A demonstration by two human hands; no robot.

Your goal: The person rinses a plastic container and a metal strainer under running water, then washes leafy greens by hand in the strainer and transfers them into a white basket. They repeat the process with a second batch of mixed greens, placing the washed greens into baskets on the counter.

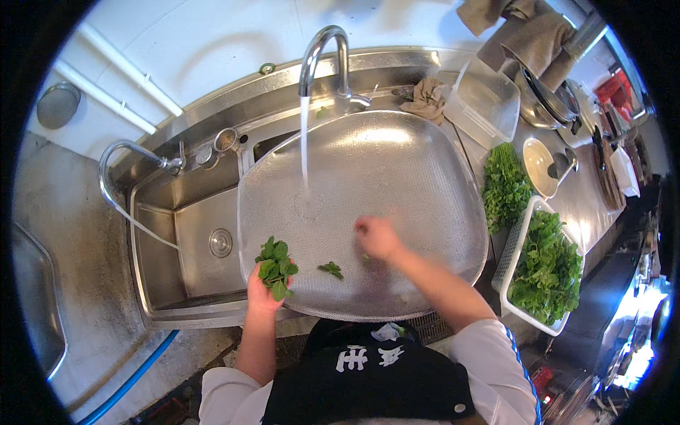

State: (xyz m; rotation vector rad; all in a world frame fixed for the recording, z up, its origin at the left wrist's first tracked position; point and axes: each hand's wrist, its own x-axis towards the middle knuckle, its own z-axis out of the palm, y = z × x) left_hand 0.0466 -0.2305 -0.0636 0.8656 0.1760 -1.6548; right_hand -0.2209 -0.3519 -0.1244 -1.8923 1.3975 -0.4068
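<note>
A bunch of leafy green herbs (275, 265) rests in my left hand (262, 291), at the left front rim of a large perforated metal basket (425, 175). My right hand (378, 238) is over the middle of the basket, blurred, with its fingers curled. Whether it holds anything cannot be made out. Between my hands a small loose sprig (331, 270) lies on the mesh, and a tiny leaf piece (365, 256) is just below my right hand. Water (304, 143) runs from a tall curved tap (325, 42) into the basket's left part.
Left of the basket is a steel sink (204, 212) with a second running tap (119, 146). To the right stand a white plastic basket (504, 281) of leafy greens, a bundle of green herbs (503, 183), a cream bowl (536, 164) with a ladle, and a clear plastic container (483, 101).
</note>
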